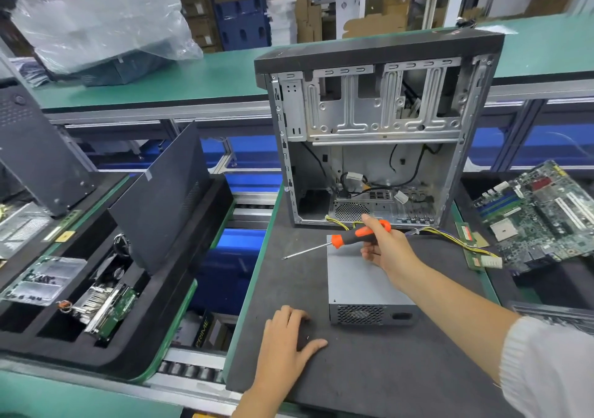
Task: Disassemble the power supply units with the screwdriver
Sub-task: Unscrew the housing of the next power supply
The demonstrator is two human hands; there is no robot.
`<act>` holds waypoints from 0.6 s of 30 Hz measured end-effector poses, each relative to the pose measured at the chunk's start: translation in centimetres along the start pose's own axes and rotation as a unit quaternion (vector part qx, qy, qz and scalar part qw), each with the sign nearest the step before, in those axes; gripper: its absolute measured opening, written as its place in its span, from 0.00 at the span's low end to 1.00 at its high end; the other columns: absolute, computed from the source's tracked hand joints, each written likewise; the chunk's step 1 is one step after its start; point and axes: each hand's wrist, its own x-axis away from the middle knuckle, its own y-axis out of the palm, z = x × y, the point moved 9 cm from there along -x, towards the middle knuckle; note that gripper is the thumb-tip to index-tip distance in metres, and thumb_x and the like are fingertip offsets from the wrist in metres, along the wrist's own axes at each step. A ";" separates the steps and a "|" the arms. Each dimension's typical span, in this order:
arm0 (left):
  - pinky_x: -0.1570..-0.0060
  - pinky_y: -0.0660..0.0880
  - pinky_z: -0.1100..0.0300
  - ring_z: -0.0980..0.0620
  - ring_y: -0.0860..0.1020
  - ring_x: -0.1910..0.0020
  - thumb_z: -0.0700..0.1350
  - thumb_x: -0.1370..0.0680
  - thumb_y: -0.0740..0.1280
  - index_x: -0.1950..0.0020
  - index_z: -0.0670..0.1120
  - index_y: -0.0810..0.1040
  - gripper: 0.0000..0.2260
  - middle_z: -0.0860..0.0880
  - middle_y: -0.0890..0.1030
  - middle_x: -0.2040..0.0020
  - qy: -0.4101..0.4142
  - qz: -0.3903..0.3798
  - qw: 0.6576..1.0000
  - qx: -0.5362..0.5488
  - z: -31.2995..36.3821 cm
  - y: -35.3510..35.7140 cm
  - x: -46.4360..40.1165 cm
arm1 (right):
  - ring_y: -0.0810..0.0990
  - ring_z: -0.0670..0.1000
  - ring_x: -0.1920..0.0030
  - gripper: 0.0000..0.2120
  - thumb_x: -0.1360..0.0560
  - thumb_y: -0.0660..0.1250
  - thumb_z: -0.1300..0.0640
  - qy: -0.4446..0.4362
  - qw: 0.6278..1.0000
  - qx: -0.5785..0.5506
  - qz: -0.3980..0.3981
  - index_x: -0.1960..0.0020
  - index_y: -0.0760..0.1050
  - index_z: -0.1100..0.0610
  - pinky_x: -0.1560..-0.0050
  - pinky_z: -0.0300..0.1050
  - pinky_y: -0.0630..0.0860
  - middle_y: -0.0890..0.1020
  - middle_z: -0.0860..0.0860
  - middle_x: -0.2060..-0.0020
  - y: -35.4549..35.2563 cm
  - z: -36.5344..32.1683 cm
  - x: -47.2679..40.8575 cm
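Work surface: dark foam mat [369,379] on a green-edged pallet, set on a roller conveyor [193,369].
Power supply unit [363,286]: grey metal box lying flat on the mat, vent grille facing the viewer, just in front of the open computer case [376,135].
Cable bundle [450,237]: yellow and black wires running right from the case front.
Right hand [384,244]: fingers curled round the screwdriver [350,237], orange-and-black handle, tip pointing left, held above the unit.
Left hand [286,340]: flat on the mat, fingers relaxed and spread, holding nothing, left of the unit.
Right side: motherboard [540,215] lying tilted.
Left side: black tray [106,289] with parts and a leaning side panel [160,192].
Room: green benches [199,77], a plastic-wrapped item [103,29], cardboard boxes behind.
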 end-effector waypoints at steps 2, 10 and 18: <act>0.53 0.59 0.65 0.58 0.68 0.53 0.66 0.25 0.63 0.49 0.53 0.70 0.18 0.58 0.68 0.52 0.003 -0.001 1.000 -0.015 0.1 -0.2 -0.3 | 0.75 0.49 0.72 0.17 0.27 0.70 0.44 -0.008 1.000 -0.007 0.001 0.62 0.81 0.58 0.65 0.41 0.78 0.79 0.53 0.66 0.0 -0.1 0.1; 0.48 0.63 0.63 0.53 0.70 0.51 0.55 0.18 0.59 0.50 0.47 0.71 0.11 0.52 0.72 0.50 0.070 -0.051 0.996 -0.036 2.3 0.7 -1.5 | 0.75 0.50 0.70 0.17 0.27 0.70 0.44 -0.007 1.000 -0.007 0.010 0.60 0.81 0.58 0.63 0.42 0.78 0.80 0.53 0.64 -0.1 0.0 0.2; 0.52 0.62 0.66 0.53 0.69 0.52 0.50 0.18 0.61 0.52 0.44 0.72 0.10 0.49 0.73 0.51 0.064 -0.066 0.996 0.008 2.3 0.8 -1.9 | 0.76 0.49 0.71 0.18 0.27 0.70 0.43 -0.012 1.000 -0.003 0.009 0.57 0.81 0.60 0.64 0.41 0.78 0.80 0.53 0.64 -0.1 0.1 0.2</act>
